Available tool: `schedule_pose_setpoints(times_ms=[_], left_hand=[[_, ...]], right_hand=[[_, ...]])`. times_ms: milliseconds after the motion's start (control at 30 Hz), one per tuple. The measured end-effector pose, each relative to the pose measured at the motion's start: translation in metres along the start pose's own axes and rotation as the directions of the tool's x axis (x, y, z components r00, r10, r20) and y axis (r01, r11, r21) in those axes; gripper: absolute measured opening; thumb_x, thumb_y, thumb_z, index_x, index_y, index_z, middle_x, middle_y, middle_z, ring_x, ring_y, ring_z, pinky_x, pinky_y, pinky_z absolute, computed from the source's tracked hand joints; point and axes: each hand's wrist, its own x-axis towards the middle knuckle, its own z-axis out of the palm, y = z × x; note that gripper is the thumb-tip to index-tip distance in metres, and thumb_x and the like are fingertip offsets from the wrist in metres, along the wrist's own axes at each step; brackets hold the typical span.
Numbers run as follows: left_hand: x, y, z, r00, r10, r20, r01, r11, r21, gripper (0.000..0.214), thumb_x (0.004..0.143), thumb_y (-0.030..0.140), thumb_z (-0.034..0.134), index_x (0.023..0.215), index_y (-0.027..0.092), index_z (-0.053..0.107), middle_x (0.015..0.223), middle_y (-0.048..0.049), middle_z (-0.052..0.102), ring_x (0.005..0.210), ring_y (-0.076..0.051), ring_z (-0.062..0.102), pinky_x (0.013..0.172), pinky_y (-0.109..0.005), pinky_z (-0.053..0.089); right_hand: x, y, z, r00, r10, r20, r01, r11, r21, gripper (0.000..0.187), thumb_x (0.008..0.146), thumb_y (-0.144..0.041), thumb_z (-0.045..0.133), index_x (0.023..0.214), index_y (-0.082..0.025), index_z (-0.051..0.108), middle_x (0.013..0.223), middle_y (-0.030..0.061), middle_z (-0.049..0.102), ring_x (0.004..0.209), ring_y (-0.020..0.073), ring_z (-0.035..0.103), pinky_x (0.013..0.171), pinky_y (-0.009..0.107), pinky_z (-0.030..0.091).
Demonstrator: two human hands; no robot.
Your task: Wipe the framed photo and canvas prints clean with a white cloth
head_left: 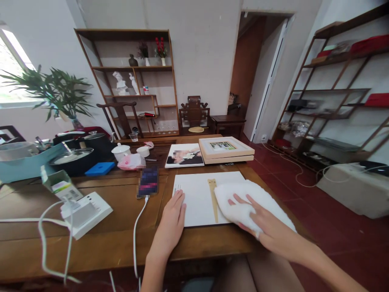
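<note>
A flat white board with small print at its left edge lies on the wooden table in front of me. My left hand rests flat on the board's left edge, holding nothing. Under my right hand is a fluffy white cloth; my fingers sink into it and the thumb sits at its near edge. The cloth covers the board's right side. Just left of it, a slim tan tapered piece with a cat-like head lies on the board.
Behind the board are a photo print and stacked pale frames. Left are a phone on a white cable, an opened box, a blue block, a lidded cup and dark pots.
</note>
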Motion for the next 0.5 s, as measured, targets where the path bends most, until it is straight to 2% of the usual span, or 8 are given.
schedule_pose_setpoints(times_ms=[67, 167, 267, 333, 400, 500], left_hand=[[0.000, 0.000, 0.000, 1.000, -0.015, 0.012, 0.015, 1.000, 0.000, 0.038, 0.089, 0.028, 0.037, 0.121, 0.015, 0.051, 0.134, -0.0114, 0.046, 0.126, -0.022, 0.039, 0.107, -0.043, 0.030], [0.000, 0.001, 0.000, 1.000, -0.019, 0.023, 0.019, 1.000, 0.005, 0.038, 0.089, 0.028, 0.036, 0.122, 0.014, 0.050, 0.134, -0.0115, 0.046, 0.127, -0.022, 0.038, 0.107, -0.044, 0.029], [0.000, 0.000, 0.000, 1.000, -0.007, 0.018, 0.007, 1.000, 0.004, 0.038, 0.090, 0.027, 0.036, 0.122, 0.014, 0.050, 0.134, -0.0114, 0.046, 0.126, -0.022, 0.039, 0.107, -0.044, 0.030], [0.000, 0.000, 0.000, 1.000, -0.004, 0.015, 0.003, 1.000, 0.008, 0.038, 0.090, 0.028, 0.035, 0.122, 0.014, 0.051, 0.134, -0.0118, 0.046, 0.126, -0.022, 0.039, 0.106, -0.044, 0.030], [0.000, 0.000, 0.000, 1.000, -0.003, 0.017, 0.002, 1.000, 0.018, 0.038, 0.090, 0.028, 0.035, 0.122, 0.013, 0.050, 0.134, -0.0126, 0.046, 0.126, -0.022, 0.039, 0.106, -0.044, 0.031], [0.000, 0.000, 0.000, 1.000, -0.004, 0.026, 0.003, 1.000, 0.031, 0.039, 0.090, 0.027, 0.034, 0.122, 0.011, 0.050, 0.134, -0.0137, 0.045, 0.126, -0.022, 0.039, 0.107, -0.043, 0.030]], right_hand=[[-0.013, 0.002, 0.001, 1.000, -0.005, 0.031, 0.005, 1.000, -0.004, 0.036, 0.090, -0.038, 0.033, 0.106, -0.018, 0.059, 0.147, 0.0009, 0.018, 0.135, 0.0257, 0.000, 0.110, 0.045, 0.015], [-0.011, 0.011, -0.002, 0.998, 0.005, 0.065, -0.006, 1.000, 0.009, 0.033, 0.088, -0.033, 0.036, 0.111, -0.020, 0.056, 0.146, 0.0006, 0.021, 0.134, 0.0262, 0.009, 0.107, 0.043, 0.022], [0.014, 0.019, -0.009, 0.998, 0.039, 0.050, -0.038, 0.999, -0.018, 0.033, 0.087, -0.031, 0.035, 0.111, -0.021, 0.055, 0.138, 0.0061, 0.040, 0.131, 0.0277, 0.024, 0.103, 0.043, 0.029], [0.039, 0.023, -0.012, 0.998, 0.056, 0.005, -0.055, 0.997, -0.059, 0.033, 0.086, -0.031, 0.034, 0.107, -0.019, 0.057, 0.131, 0.0094, 0.048, 0.129, 0.0291, 0.029, 0.101, 0.045, 0.030], [0.063, 0.026, -0.012, 0.998, 0.040, -0.051, -0.044, 0.995, -0.088, 0.037, 0.087, -0.036, 0.033, 0.105, -0.016, 0.058, 0.132, 0.0112, 0.046, 0.129, 0.0298, 0.027, 0.103, 0.047, 0.026], [0.089, 0.030, -0.006, 0.994, -0.025, -0.106, 0.011, 0.991, -0.131, 0.043, 0.089, -0.040, 0.031, 0.113, -0.014, 0.055, 0.141, 0.0107, 0.033, 0.133, 0.0279, 0.018, 0.106, 0.050, 0.014]])
